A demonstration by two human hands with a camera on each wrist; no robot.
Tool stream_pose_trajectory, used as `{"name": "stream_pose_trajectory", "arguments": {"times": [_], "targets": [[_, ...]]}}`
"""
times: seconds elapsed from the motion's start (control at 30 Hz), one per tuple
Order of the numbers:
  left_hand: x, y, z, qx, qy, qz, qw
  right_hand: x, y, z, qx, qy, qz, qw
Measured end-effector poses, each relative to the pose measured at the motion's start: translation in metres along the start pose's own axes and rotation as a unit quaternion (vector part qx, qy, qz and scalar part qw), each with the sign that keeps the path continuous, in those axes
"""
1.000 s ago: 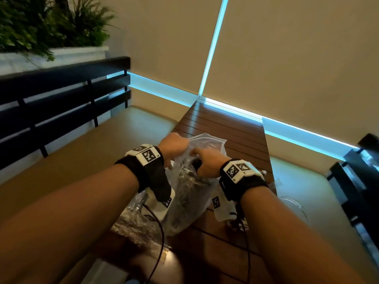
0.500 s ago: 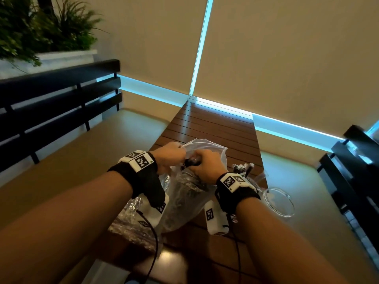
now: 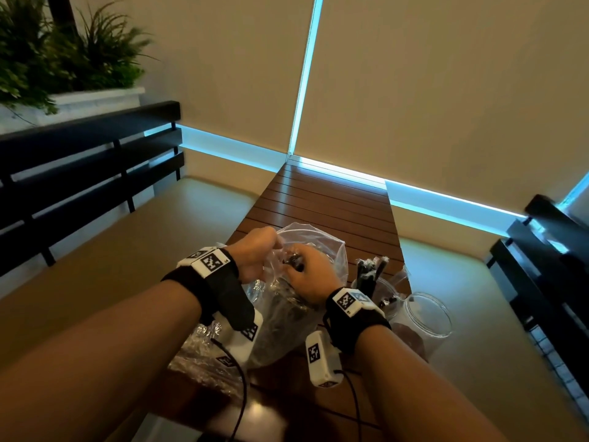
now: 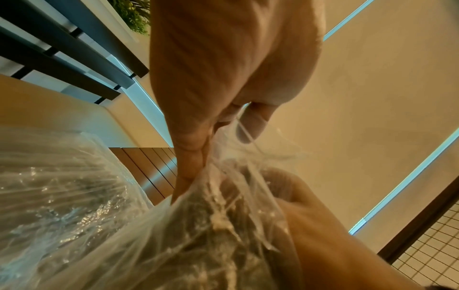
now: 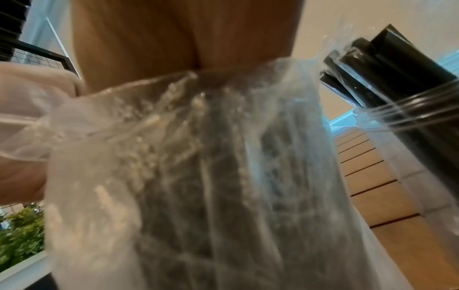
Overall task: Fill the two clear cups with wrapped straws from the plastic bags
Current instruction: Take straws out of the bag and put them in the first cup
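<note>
A clear plastic bag (image 3: 287, 314) full of dark wrapped straws stands on the wooden slat table (image 3: 334, 202). My left hand (image 3: 255, 250) pinches the bag's rim (image 4: 218, 157) on its left side. Reaching into the bag mouth, my right hand (image 3: 309, 275) grips a bunch of black wrapped straws (image 3: 291, 260). To the right stands a clear cup (image 3: 379, 291) with several black straws (image 5: 387, 74) upright in it. A second clear cup (image 3: 427, 320), nearer the table's right edge, looks empty. Another bag of straws (image 3: 204, 355) lies under my left wrist.
Beige bench seats (image 3: 111, 266) flank the narrow table on both sides. Dark slatted backrests (image 3: 79, 173) rise at the left and at the right (image 3: 548, 266). A planter with green leaves (image 3: 63, 59) sits behind the left backrest. Sensor cables (image 3: 242, 393) trail from my wrists.
Both hands stay at the bag mouth. The view has shifted, so both cups at the right now show. My right hand has sunk a little deeper among the straws.
</note>
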State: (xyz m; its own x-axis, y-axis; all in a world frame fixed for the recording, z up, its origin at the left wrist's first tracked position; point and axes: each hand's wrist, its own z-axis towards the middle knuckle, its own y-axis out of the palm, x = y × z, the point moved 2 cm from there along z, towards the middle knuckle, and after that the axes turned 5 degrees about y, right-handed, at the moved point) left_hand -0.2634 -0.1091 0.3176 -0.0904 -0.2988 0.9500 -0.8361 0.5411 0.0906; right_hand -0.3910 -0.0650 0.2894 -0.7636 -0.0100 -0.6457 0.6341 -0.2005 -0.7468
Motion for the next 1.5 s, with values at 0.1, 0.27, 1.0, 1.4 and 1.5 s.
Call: {"name": "stream_pose_trajectory", "arguments": {"times": [0.1, 0.27, 1.0, 1.4, 1.5], "targets": [[0.0, -0.006, 0.0, -0.015, 0.01, -0.023, 1.0, -0.004, -0.012, 0.001, 0.031, -0.003, 0.02, 0.999], [-0.004, -0.009, 0.006, 0.005, 0.155, 0.357, 0.921, -0.016, -0.033, 0.011, 0.083, -0.016, 0.048, 0.995], [-0.004, -0.001, 0.011, 0.049, 0.211, 0.392, 0.894, -0.009, -0.009, 0.001, 0.083, 0.042, 0.301, 0.949], [-0.002, 0.003, 0.009, -0.024, 0.186, 0.342, 0.921, -0.008, 0.001, 0.002, 0.069, 0.071, 0.339, 0.935], [-0.001, 0.002, 0.006, -0.083, 0.162, 0.25, 0.951, -0.009, -0.001, 0.001, 0.088, 0.059, 0.333, 0.937]]}}
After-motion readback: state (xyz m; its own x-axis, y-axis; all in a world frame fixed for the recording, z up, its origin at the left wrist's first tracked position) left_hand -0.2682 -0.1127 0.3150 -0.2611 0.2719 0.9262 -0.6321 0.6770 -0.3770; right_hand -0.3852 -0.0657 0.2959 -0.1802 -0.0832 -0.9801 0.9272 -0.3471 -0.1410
